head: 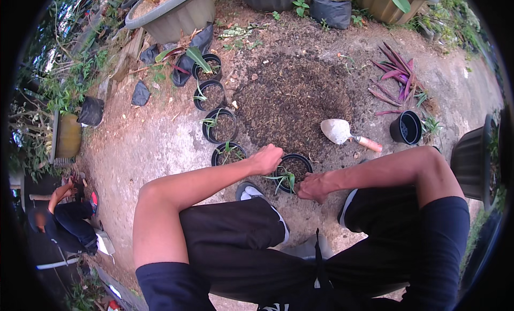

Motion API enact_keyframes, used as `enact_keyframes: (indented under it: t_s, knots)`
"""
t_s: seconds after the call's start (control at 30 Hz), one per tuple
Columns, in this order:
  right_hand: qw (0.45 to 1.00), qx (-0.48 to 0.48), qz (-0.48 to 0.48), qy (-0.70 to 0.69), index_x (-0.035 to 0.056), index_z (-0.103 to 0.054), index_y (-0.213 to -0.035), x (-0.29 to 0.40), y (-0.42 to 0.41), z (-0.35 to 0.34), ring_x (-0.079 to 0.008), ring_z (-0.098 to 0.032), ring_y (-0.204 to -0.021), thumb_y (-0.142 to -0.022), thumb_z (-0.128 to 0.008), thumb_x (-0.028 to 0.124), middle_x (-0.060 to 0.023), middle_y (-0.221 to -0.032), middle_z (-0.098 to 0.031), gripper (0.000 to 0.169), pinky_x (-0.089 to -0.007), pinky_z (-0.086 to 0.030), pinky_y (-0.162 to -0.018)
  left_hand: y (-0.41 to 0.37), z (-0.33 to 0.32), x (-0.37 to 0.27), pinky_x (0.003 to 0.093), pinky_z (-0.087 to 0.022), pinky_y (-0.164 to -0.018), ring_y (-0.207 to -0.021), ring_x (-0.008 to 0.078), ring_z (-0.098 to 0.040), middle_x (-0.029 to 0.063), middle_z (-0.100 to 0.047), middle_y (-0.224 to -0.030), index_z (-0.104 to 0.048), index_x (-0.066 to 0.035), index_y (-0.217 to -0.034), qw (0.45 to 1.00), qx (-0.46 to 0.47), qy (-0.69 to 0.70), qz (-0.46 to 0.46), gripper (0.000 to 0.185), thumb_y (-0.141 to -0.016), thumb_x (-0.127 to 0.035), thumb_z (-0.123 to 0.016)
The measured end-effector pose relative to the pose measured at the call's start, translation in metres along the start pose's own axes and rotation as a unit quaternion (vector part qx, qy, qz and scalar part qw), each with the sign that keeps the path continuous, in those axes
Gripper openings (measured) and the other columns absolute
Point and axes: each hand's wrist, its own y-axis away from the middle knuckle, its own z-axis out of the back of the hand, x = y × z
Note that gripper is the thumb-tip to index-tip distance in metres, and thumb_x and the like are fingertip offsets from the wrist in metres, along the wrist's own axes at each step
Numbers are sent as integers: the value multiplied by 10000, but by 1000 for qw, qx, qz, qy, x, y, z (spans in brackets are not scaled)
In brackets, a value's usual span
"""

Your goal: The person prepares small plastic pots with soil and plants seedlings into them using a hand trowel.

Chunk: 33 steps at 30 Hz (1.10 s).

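Between my shoes stands a small round black plastic pot (pixel 309 163) with dark soil mix in it. A young plant with narrow, pale-edged green leaves (pixel 286 177) leans over its near side. My right hand (pixel 315 187) is curled against the right side of the rim, thumb towards the soil. At the upper left of the rim is my left hand (pixel 267 158), fingers bent under and hidden, so its grip is unclear. Beyond the pot spreads a heap of dark, loose potting mix (pixel 293 98). A trowel (pixel 337 131) with a worn handle lies at the heap's right edge.
Several small potted plants (pixel 223 126) form a row left of the heap. An empty black pot (pixel 406 127) and purple-leaved cuttings (pixel 399 76) are at right. Large planters (pixel 176 19) stand at the back. Another person (pixel 66 218) sits far left.
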Motion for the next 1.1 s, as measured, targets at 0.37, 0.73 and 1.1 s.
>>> enact_keyframes:
  t_s: [0.37, 0.73, 1.1]
  knots:
    - [999, -3, -21, -38, -26, -581, -1044, 6, 2, 18, -389, -650, -1025, -677, -708, 142, -213, -1001, -654, 423, -491, -494, -921, 1, 0, 3, 552, -513, -788, -879, 506, -627, 320, -639, -812, -650, 52, -900, 1000, 11, -2, 6, 157, -905, -79, -563]
    - [992, -57, 12, -110, -51, -545, -1043, -2, -11, -4, -419, -643, -969, -679, -733, 176, -245, -949, -649, 468, -478, -519, -863, 1, -2, 1, 554, -511, -841, -926, 495, -635, 326, -646, -845, -658, 48, -912, 1000, 5, -6, 21, 172, -913, -94, -562]
    - [981, -102, -60, -152, -46, -536, -1071, 17, -1, 13, -416, -654, -1003, -714, -739, 182, -246, -980, -657, 470, -476, -526, -889, 1, -9, 7, 477, -530, -835, -939, 432, -671, 272, -689, -906, -682, 37, -963, 997, -9, 31, 67, 201, -856, -124, -627]
